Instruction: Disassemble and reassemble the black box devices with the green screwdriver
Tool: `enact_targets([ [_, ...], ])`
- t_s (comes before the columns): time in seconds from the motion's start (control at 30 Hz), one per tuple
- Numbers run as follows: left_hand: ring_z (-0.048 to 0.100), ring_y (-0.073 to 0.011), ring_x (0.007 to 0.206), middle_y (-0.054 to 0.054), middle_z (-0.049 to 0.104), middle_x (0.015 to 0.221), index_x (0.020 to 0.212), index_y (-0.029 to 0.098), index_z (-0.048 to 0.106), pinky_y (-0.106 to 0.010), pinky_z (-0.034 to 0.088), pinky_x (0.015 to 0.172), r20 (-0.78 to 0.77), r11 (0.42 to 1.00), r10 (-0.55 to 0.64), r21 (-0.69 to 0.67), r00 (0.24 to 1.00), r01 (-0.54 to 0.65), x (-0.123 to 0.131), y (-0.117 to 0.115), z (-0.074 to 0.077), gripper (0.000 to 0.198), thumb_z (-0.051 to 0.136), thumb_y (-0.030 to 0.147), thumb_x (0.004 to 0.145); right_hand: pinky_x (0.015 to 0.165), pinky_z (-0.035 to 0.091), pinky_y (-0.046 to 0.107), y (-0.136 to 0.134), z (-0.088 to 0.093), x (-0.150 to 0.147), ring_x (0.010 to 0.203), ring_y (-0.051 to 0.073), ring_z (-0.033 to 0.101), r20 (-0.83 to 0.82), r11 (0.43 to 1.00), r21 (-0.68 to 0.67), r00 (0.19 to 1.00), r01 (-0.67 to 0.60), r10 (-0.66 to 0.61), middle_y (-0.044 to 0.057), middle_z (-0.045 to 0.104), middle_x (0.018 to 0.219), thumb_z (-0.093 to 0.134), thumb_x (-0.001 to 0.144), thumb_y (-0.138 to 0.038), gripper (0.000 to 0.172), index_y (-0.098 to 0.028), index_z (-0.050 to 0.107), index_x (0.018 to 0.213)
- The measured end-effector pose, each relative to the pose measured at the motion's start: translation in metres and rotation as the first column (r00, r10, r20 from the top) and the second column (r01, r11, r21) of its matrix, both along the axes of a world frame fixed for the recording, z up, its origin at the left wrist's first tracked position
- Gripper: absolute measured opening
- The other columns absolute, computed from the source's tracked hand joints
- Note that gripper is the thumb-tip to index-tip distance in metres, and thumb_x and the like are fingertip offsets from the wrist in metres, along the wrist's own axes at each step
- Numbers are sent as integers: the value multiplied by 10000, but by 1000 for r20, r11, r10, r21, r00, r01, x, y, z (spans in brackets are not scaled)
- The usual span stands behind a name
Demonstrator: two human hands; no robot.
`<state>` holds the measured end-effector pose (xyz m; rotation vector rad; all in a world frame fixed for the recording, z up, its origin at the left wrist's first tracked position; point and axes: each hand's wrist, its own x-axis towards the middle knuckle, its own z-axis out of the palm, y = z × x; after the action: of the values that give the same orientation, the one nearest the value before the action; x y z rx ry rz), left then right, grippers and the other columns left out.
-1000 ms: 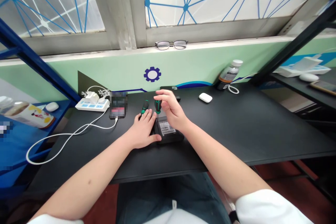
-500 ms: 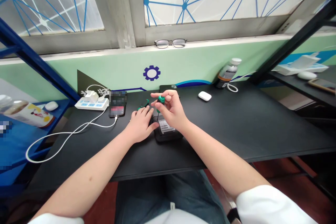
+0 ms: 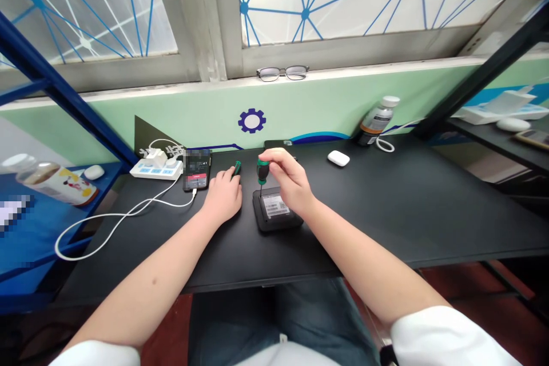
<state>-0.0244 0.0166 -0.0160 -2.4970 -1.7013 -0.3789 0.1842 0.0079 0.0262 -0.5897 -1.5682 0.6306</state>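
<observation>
A small black box with a white label lies on the black desk. My right hand grips a green-handled screwdriver, held upright with its tip on the box's far left corner. My left hand rests on the desk to the left of the box, apart from it, fingers curled over a second green screwdriver whose handle sticks out beyond the fingertips.
A phone on a white cable and a white power strip lie at the left. White earbuds case and a bottle sit at the back right. Glasses rest on the window ledge.
My left hand has slid left off the box and now lies over the second screwdriver. My right hand has stood its screwdriver upright on the box's corner.
</observation>
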Motion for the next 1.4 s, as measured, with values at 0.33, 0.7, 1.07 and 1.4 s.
enact_targets([
  [0.33,633,-307,1180,-137,701,1234,1184,217,708,-494,558,974,163,941,-320,-61,933,333,19,-15,15,368,425,97,982,987,608,466,6,13,-4,1196,248,709,161,992,-49,979,-119,125,131,705,1324,619,1057,-434,204,-268,623,1174],
  [0.7,572,-359,1374,-161,692,1371,1228,172,707,-544,539,1094,37,973,-230,13,973,229,5,-14,3,338,469,105,997,929,619,415,8,22,9,1091,213,724,166,995,64,984,-81,69,106,733,1177,530,1102,-378,224,-242,705,1066],
  [1.07,696,-299,1080,-143,661,1157,1169,180,704,-441,607,952,97,997,-73,5,993,73,-11,0,-3,225,535,189,1021,1059,611,507,2,-1,1,1262,260,726,80,995,-75,995,-61,67,140,677,1464,565,1081,-387,213,-283,621,1259],
  [1.4,619,-415,1282,-213,705,1285,1202,134,730,-585,534,1040,40,990,-109,92,993,105,-1,-12,14,346,516,370,1068,910,627,423,4,4,8,1042,208,693,117,989,137,991,46,-62,85,682,1162,464,1123,-323,305,-303,745,1242],
])
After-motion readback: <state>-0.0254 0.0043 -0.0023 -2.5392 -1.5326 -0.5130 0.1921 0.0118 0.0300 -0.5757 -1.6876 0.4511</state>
